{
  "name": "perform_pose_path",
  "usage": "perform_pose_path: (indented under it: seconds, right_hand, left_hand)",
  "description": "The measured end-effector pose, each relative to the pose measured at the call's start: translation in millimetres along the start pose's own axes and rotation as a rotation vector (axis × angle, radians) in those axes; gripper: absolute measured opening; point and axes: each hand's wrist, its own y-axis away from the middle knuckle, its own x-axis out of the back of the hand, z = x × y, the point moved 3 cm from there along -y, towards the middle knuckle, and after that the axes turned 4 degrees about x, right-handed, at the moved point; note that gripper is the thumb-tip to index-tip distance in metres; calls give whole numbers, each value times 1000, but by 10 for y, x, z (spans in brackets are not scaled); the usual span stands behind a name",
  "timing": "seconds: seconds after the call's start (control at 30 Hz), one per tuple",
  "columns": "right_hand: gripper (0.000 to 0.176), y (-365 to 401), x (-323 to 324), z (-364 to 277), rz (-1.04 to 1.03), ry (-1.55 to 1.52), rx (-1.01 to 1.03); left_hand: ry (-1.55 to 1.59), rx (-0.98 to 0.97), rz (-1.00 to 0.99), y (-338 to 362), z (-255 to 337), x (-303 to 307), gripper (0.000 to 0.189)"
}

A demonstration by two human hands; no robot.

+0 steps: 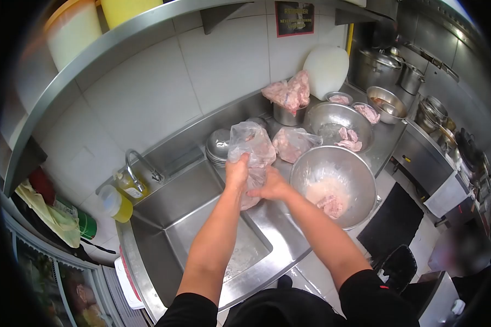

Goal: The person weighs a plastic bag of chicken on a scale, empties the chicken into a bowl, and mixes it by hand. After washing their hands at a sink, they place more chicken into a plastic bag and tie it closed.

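Observation:
A clear plastic bag of pale pink meat (pixel 252 143) hangs over the right side of the sink. My left hand (pixel 238 171) grips the bag's left side, and my right hand (pixel 271 185) is closed around its lower right part. Just right of it, a second bag of meat (pixel 293 144) lies on the steel counter. Nearer to me is a large steel bowl (pixel 360 177) with pinkish liquid and a piece of meat (pixel 330 205). Behind that bowl, another steel bowl (pixel 324 117) holds several meat pieces (pixel 349 140).
The sink (pixel 174 240) has a faucet (pixel 133 163) and yellow bottles (pixel 117 204) at its left. Upturned bowls (pixel 219 145) stand behind the held bag. A meat bag (pixel 289 94) rests on a pot. A metal shelf (pixel 84 60) crosses overhead. Small bowls (pixel 387 103) sit at right.

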Motion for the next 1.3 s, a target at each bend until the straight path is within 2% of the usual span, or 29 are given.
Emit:
perform_pose_path:
  seconds: [0.1, 0.2, 0.3, 0.33, 0.4, 0.43, 0.47, 0.5, 0.57, 0.6, 0.67, 0.7, 0.73, 0.83, 0.9, 0.97, 1.07, 1.13, 1.17, 1.27, 1.3]
  right_hand:
    - [123, 161, -127, -195, 22, 32, -130]
    - [108, 76, -265, -66, 313, 158, -60]
    - [74, -130, -322, 93, 424, 134, 129]
    - [64, -174, -323, 89, 381, 102, 170]
    - [45, -232, -359, 72, 288, 36, 250]
    - [41, -287, -446, 113, 299, 37, 245]
    - [37, -394, -577, 198, 312, 39, 241]
    - [34, -455, -660, 248, 323, 43, 236]
    - [40, -395, -678, 249, 336, -31, 275]
    - [43, -380, -668, 241, 346, -63, 300]
    - [32, -498, -987, 420, 646, 118, 455]
    - [38, -381, -873, 266, 548, 216, 418]
    - [44, -243, -736, 84, 448, 316, 390]
    - [50, -320, -730, 69, 65, 207, 277]
    - [47, -153, -685, -7, 64, 196, 366]
    - [44, 28, -612, -126, 37, 258, 439]
    - [39, 172, -706, -335, -33, 419, 512]
    - [36, 166, -766, -385, -55, 497, 519]
    - [34, 158, -787, -395, 0, 496, 572]
    - [26, 147, -762, -441, 131, 426, 747]
    - [22, 185, -683, -508, 149, 363, 814]
  left_hand:
    - [8, 61, -19, 61, 4, -134, 36]
    - [-96, 111, -86, 93, 152, -210, 37]
    - [136, 196, -210, 169, 415, -225, 41]
    - [166, 157, -330, 193, 497, -237, 42]
    - [61, 136, -191, 309, 705, -249, 41]
    - [4, 129, -118, 429, 861, -267, 41]
    - [-193, 0, -123, 532, 1039, -317, 43]
    - [-483, -207, -234, 639, 1170, -384, 45]
    - [-1050, -610, -461, 896, 1295, -500, 51]
    - [-1274, -541, -653, 1028, 1244, -577, 54]
    - [-1841, -938, -646, 1036, 787, -540, 54]
    - [-2123, -1139, -616, 936, 506, -406, 54]
    - [-2031, -1263, -558, 709, 240, -152, 54]
    - [-2165, -852, -546, 590, 220, 195, 58]
    - [-2096, -493, -477, 564, 130, 466, 48]
    - [-2162, -215, -602, 456, -51, 745, 35]
    - [-2057, -220, -606, 479, 51, 931, 24]
    - [-1939, -252, -720, 571, 165, 968, 23]
    - [-1883, -267, -775, 627, 234, 998, 23]
    - [-1564, -142, -773, 750, 543, 1086, 26]
    - [-1541, -166, -739, 822, 673, 1136, 26]
